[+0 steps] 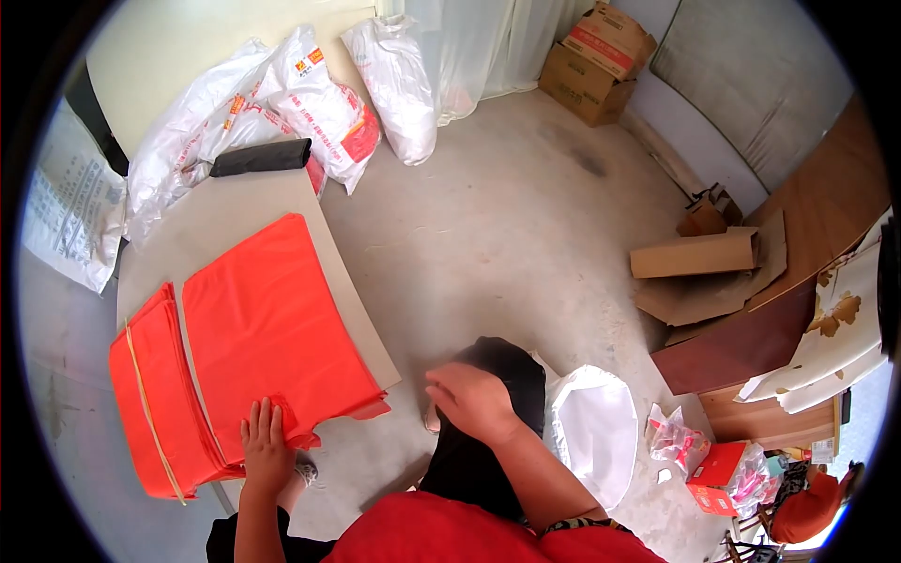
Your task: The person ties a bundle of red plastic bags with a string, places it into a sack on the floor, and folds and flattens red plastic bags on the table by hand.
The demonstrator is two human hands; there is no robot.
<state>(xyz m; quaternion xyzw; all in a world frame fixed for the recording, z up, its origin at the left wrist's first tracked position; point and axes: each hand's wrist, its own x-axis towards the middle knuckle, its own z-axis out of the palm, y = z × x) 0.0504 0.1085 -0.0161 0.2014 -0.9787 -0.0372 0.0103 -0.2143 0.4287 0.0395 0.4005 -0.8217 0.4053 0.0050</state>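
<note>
My left hand [266, 439] lies flat, fingers stretched, on the near edge of a stack of red plastic bags [267, 324]. Nothing is gripped in it. Beside that stack, to the left, is a narrower bundle of red bags [155, 399], with a yellowish band [145, 403] running along it. Both rest on a beige board [352, 328]. Over my knee in black trousers [511, 366] hovers my right hand [474, 402], its back towards me and its fingers curled together. No object shows in it, though the palm side is hidden.
A black roll [261, 158] lies at the board's far end, near white printed sacks [319, 117]. Right of my leg stands a white-lined bin [596, 432]. Cardboard boxes [587, 84] are stacked at the back; flattened cardboard [704, 281] lies right. Another person [812, 507] is at lower right.
</note>
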